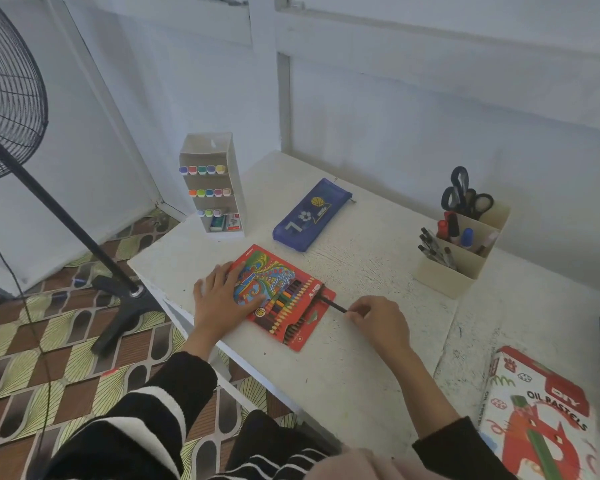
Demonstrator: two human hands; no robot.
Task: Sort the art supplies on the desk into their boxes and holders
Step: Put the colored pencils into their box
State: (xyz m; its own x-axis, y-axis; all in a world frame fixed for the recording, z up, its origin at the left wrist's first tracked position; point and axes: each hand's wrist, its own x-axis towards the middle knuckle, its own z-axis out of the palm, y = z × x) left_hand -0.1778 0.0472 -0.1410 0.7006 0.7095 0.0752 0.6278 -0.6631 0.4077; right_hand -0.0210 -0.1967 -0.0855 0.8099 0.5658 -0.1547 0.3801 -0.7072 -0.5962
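Left hand (222, 299) lies flat on the pencil box (284, 296). Right hand (378, 320) pinches a dark pencil (333, 304), tip at the box's open end. Sorting appears nearly complete.

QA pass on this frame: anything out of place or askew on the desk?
One dark pencil sticks out of the red colour pencil box, pinched by the right hand; left hand lies flat on the box. Nothing spilled or damaged shows.
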